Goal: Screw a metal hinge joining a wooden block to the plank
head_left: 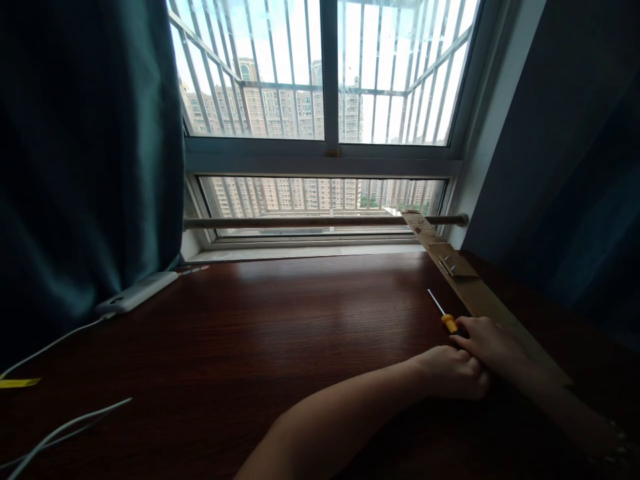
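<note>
My right hand (487,339) is closed round the dark end of a screwdriver (449,323) with a yellow and black handle. Its thin metal shaft points away to the upper left, over the table. Just below and touching it, my left hand (454,373) is curled into a fist, its fingers turned away so that whatever is in them stays hidden. Along the right side runs a long wooden board (467,290), partly under or behind my right hand and forearm. Several screws or nails (453,268) show on a small piece lying on the board.
A dark red-brown wooden table (280,320) spreads below. At the left lie a white power strip (140,292), white cables (70,423) and a yellow strip (20,383). A rail (300,222) crosses before the barred window, and a dark curtain (95,147) hangs left.
</note>
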Motion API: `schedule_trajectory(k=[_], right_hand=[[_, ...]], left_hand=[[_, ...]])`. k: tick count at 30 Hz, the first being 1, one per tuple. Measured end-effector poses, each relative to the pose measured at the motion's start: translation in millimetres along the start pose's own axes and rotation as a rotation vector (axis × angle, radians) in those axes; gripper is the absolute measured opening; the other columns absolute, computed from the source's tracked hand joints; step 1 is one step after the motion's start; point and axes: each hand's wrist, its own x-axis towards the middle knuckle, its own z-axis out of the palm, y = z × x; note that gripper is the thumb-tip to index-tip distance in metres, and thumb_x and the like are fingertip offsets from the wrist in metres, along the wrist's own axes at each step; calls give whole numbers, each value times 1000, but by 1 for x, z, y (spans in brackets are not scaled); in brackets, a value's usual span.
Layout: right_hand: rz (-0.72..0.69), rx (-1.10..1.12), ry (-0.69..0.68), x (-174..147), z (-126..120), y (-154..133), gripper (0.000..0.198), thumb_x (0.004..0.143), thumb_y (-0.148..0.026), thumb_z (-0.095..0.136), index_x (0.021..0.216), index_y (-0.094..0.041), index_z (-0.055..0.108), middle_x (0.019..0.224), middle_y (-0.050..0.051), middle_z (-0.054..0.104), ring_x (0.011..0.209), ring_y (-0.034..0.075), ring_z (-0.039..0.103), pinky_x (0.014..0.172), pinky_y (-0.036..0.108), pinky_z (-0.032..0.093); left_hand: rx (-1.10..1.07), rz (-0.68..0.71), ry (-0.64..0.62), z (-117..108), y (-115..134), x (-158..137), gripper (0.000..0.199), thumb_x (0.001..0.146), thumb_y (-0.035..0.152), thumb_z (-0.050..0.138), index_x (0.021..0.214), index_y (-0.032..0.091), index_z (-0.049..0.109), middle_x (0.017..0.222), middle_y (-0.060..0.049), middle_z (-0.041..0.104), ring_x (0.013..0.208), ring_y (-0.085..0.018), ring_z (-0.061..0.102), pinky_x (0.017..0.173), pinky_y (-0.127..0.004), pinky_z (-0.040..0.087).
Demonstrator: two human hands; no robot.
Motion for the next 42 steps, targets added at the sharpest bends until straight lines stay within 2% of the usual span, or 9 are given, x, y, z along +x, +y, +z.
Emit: schedule_trajectory(k=[7, 17, 24, 32, 42], right_hand=[[-1, 37, 11, 2, 1, 1, 23, 75, -40, 51, 83, -22, 61, 75, 4, 65, 72, 21, 63, 52, 25, 34], [-37, 115, 50, 9, 10, 7, 23, 77, -38, 49, 87, -24, 64, 79, 4, 68, 75, 20, 63, 58, 25, 39], [-18, 208, 54, 18, 19, 13, 27, 75, -35, 51, 94, -20, 63, 85, 5, 69, 79, 20, 63, 64, 25, 44], [-41, 246, 68, 18, 19, 13, 22, 72, -28, 54, 90, -22, 65, 83, 2, 69, 79, 18, 64, 63, 23, 46], [-18, 257, 64, 15, 15, 10, 21, 73, -30, 53, 88, -22, 65, 83, 2, 69, 78, 19, 64, 63, 24, 46]], left_hand=[[-8, -29, 31, 5, 2, -1, 23, 80, 12, 35, 75, 12, 56, 65, -7, 56, 62, -17, 58, 59, -32, 42], [42, -72, -82, 1, 3, 0, 25, 82, 13, 33, 80, 11, 58, 69, -9, 59, 62, -16, 59, 57, -30, 44], [31, -131, -82, 5, 1, -1, 24, 82, 12, 33, 81, 9, 58, 72, -10, 59, 62, -16, 59, 58, -29, 44], [50, -97, -118, 4, 1, -1, 26, 82, 11, 32, 84, 10, 59, 75, -11, 59, 63, -15, 58, 56, -28, 42], [55, -92, -77, 1, 0, -1, 26, 82, 13, 33, 81, 10, 58, 74, -12, 59, 65, -19, 59, 55, -30, 41]])
